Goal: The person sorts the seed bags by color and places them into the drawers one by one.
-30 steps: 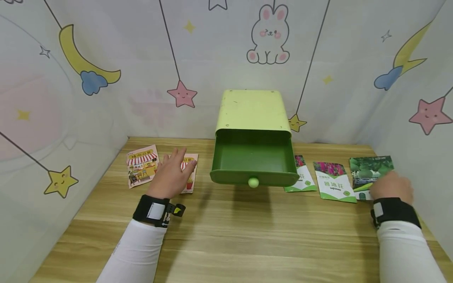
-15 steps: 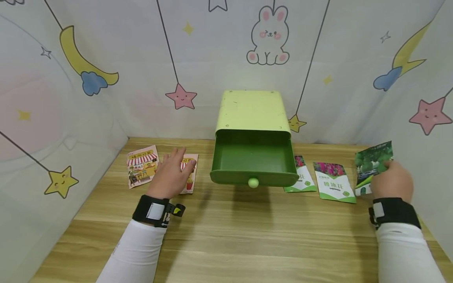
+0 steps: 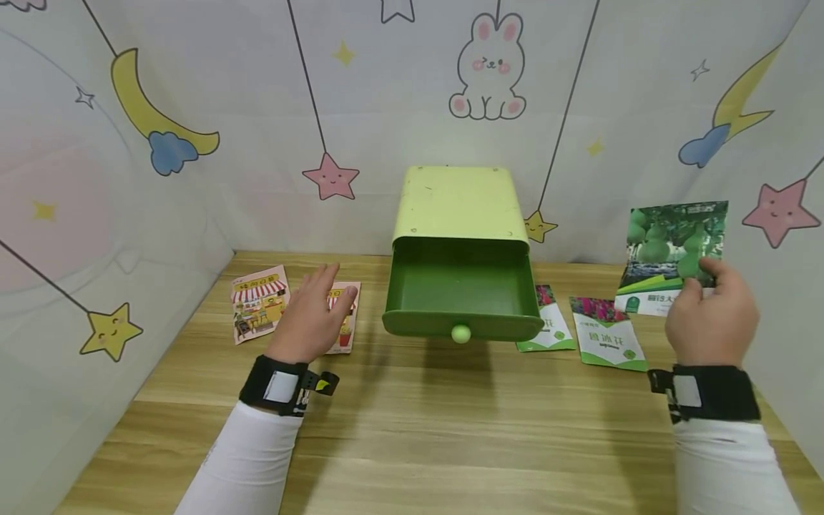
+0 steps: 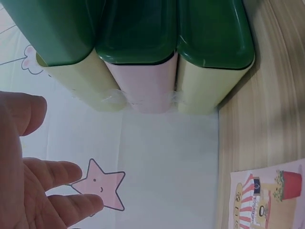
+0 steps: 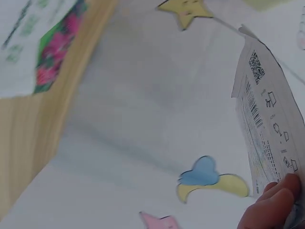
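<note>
My right hand (image 3: 714,315) pinches a green seed packet (image 3: 669,239) by its lower right part, raised above the table. In the right wrist view the packet's pale printed back (image 5: 259,114) shows a code square and bars. My left hand (image 3: 309,315), fingers spread and holding nothing, hovers or rests by two pink packets. One pink packet (image 3: 260,304) lies left of it; the other pink packet (image 3: 347,329) is partly hidden behind it. Between the hands stands a yellow-topped drawer box (image 3: 458,204) with its green drawer (image 3: 412,325) pulled out and nothing visible inside.
Two white-and-green flower packets lie right of the box: one packet (image 3: 553,325) partly hidden by the drawer, another packet (image 3: 608,336) farther right. The left wrist view shows stacked pink (image 4: 143,86) and yellow units with green drawers. A printed curtain (image 3: 386,107) surrounds the wooden table (image 3: 489,443).
My right hand has lifted the green seed packet off the table and tilted it up, its front facing me. The left hand and the drawer have stayed in place.
</note>
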Motion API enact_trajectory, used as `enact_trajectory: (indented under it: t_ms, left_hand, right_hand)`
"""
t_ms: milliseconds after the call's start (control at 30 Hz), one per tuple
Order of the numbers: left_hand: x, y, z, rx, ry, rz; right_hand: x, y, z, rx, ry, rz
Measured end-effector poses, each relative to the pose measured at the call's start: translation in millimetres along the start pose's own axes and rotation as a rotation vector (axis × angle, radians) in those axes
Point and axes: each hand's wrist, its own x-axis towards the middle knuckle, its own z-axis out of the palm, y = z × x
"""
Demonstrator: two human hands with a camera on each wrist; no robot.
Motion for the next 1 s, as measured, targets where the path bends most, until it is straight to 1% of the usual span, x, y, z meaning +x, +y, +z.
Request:
enact_trajectory:
  t_ms: [67, 200, 300, 400, 567, 700, 800, 867, 1000]
  left_hand:
    - [0.0, 2.3, -0.8, -0.012, 0.011, 0.008]
    - [1.3, 8.1, -2.0, -0.037, 0.045, 0.033]
    - [2.6, 13.5, -2.5, -0.067, 0.073, 0.054]
    - [4.1, 20.5, -2.6, -0.105, 0.101, 0.077]
    - [8.0, 33.9, -2.8, -0.164, 0.146, 0.117]
    - [9.9, 43.6, -4.5, -0.214, 0.193, 0.141]
    - [9.5, 51.0, -6.4, -0.26, 0.226, 0.179]
    - [7.6, 54.6, -7.2, -0.294, 0.232, 0.194]
    - [2.2, 61.0, -9.4, -0.36, 0.22, 0.193]
  right_hand:
    - [-4.2, -10, -1, 0.045, 0.041, -0.022]
    - [-12.6, -30, 0, 0.113, 0.075, -0.051]
    - [-18.8, -45, 2, 0.168, 0.065, -0.073]
    - [-24.6, -59, 4, 0.235, 0.062, -0.115]
    - [-31.8, -76, 8, 0.326, 0.072, -0.162]
    - [-35.9, -84, 10, 0.372, 0.042, -0.157]
    - [-40.3, -88, 11, 0.393, 0.004, -0.147]
    - [-44.2, -90, 13, 0.412, -0.015, -0.15]
    - [-50.5, -95, 17, 0.484, -0.057, -0.165]
